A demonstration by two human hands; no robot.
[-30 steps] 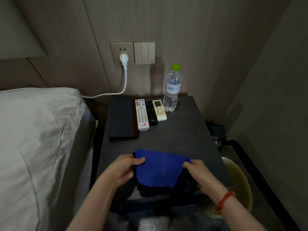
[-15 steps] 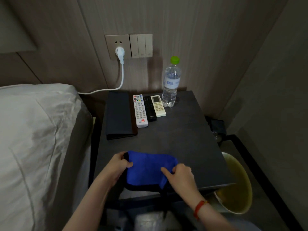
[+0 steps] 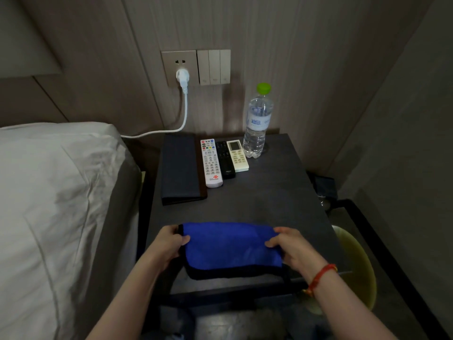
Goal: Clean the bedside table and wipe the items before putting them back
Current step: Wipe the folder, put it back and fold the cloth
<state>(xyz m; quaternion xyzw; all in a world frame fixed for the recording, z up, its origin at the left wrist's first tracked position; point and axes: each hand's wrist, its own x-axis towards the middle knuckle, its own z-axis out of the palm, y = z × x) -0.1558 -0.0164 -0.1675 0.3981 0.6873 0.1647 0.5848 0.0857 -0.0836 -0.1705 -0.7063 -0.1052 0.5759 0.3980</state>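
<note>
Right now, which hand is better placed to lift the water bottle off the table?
The right hand. The water bottle stands at the table's back right, on that hand's side. Both hands grip the cloth, so it would need to let go.

both forearms reach forward, left hand (image 3: 169, 244) and right hand (image 3: 291, 246) level with each other, fingers curled, thumbs on top, each pinching an end of the blue cloth (image 3: 230, 246)

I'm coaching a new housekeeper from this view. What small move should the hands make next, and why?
Probably lift the long white remote control off the dark bedside table. Both the left hand and right hand already grip the folded blue cloth, but items still crowd the back.
</note>
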